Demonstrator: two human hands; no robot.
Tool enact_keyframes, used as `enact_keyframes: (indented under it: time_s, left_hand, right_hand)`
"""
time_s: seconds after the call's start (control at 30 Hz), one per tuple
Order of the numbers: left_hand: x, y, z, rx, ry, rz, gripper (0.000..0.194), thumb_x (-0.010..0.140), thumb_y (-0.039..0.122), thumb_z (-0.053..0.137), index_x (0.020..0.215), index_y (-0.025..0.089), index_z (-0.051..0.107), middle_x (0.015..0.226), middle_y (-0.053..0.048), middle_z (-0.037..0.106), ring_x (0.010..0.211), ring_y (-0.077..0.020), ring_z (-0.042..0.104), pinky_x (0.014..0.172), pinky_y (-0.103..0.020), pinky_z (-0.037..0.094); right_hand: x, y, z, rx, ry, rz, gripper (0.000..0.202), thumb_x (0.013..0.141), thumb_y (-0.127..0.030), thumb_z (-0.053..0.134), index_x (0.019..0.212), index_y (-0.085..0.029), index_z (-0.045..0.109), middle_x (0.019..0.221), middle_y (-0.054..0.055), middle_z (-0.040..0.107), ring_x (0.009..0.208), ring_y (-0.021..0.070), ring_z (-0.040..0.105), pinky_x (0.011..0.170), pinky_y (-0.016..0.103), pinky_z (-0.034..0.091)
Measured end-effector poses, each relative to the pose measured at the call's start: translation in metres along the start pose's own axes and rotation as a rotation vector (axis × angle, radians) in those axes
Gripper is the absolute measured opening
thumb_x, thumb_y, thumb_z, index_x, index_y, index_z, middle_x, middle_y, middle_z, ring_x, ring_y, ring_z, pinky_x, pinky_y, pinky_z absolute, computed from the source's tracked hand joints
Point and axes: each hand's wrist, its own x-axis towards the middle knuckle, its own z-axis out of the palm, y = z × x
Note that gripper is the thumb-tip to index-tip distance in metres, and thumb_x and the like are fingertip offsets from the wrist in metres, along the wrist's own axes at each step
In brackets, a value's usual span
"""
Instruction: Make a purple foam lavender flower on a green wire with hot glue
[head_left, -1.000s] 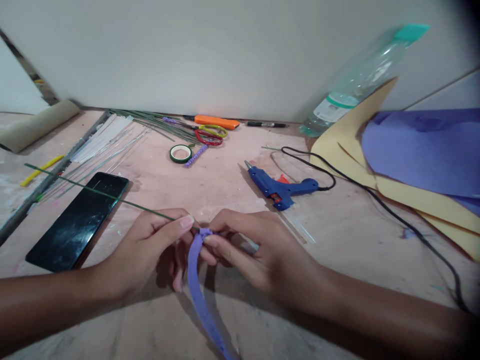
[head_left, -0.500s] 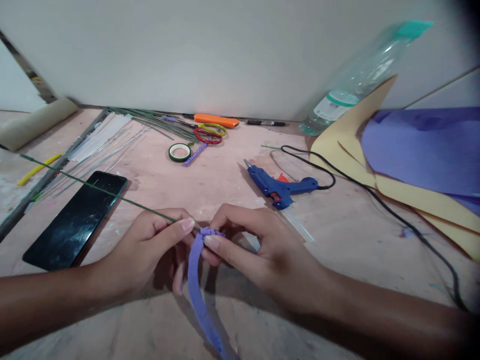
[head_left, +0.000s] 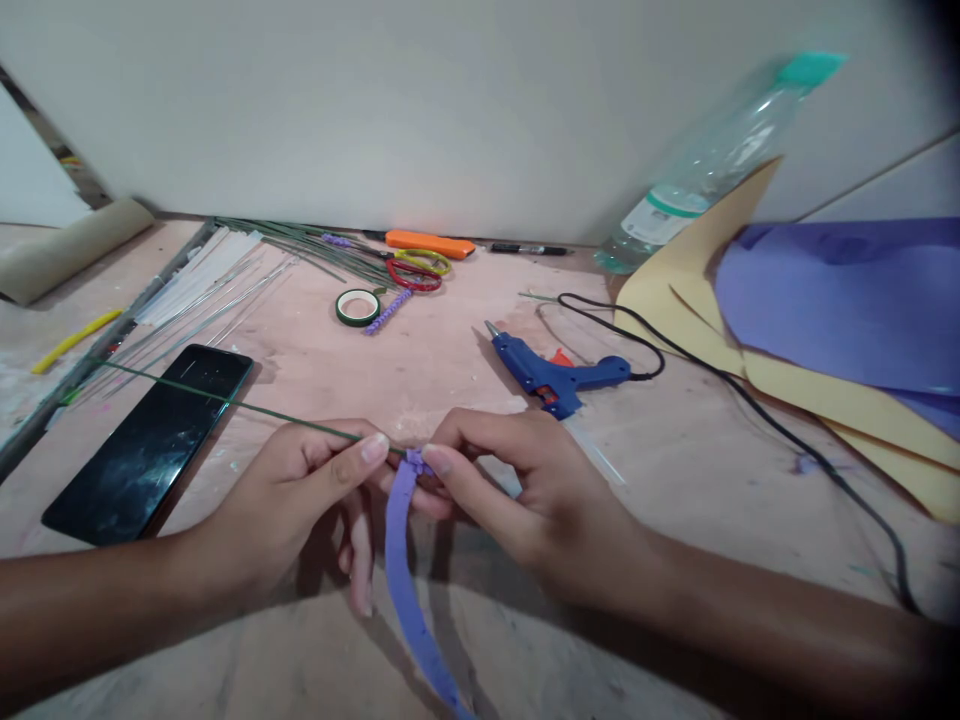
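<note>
Between thumb and fingers, my left hand (head_left: 300,490) pinches a thin green wire stem (head_left: 277,413) that runs up and left over the black phone (head_left: 150,450). A purple strip (head_left: 409,590), perhaps foam or paper, is wound around the stem's right end, and its loose tail hangs down toward the bottom edge. My right hand (head_left: 525,490) is closed on the wound purple part, thumb on top. Its fingers partly hide the wrapped end. The two hands are close together, with the wrap between them.
A blue glue gun (head_left: 559,372) with a black cord lies ahead of my right hand. Farther back are green tape (head_left: 358,308), scissors (head_left: 416,270), an orange cutter (head_left: 431,243) and a pen (head_left: 531,249). At right, a bottle (head_left: 667,215) leans by purple sheets (head_left: 840,300).
The green stem's far left end has dropped lower and toward the right. My right thumb has shifted slightly up over the wrap, and the purple tail has swung a little right.
</note>
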Motion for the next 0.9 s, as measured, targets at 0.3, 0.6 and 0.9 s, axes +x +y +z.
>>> enact_keyframes:
  time_s: [0.3, 0.6, 0.9]
  left_hand:
    - [-0.005, 0.0, -0.002, 0.003, -0.026, 0.02, 0.043, 0.08, 0.056, 0.083, 0.079, 0.013, 0.081, 0.049, -0.005, 0.07, 0.039, -0.0111, 0.063, 0.043, -0.014, 0.038]
    - [-0.011, 0.011, -0.005, 0.084, -0.036, 0.091, 0.036, 0.08, 0.043, 0.071, 0.095, 0.013, 0.087, 0.056, -0.008, 0.073, 0.036, -0.0102, 0.057, 0.042, -0.02, 0.034]
    - [-0.01, 0.01, -0.004, 0.03, -0.062, 0.179, 0.037, 0.077, 0.035, 0.069, 0.107, 0.019, 0.085, 0.098, -0.014, 0.083, 0.038, -0.011, 0.06, 0.041, -0.022, 0.044]
  right_hand:
    - [-0.004, 0.0, -0.001, -0.007, 0.083, -0.101, 0.025, 0.098, -0.019, 0.059, 0.073, -0.016, 0.064, 0.063, -0.001, 0.07, 0.054, 0.0069, 0.06, 0.052, 0.015, 0.044]
    - [-0.003, 0.0, -0.001, -0.027, 0.11, -0.097, 0.017, 0.095, -0.017, 0.063, 0.078, -0.018, 0.066, 0.067, -0.001, 0.074, 0.055, 0.0087, 0.065, 0.053, 0.017, 0.05]
    - [-0.005, -0.003, -0.002, -0.026, 0.101, -0.047, 0.018, 0.095, -0.017, 0.065, 0.077, -0.02, 0.065, 0.066, -0.001, 0.075, 0.053, 0.0107, 0.068, 0.051, 0.02, 0.052]
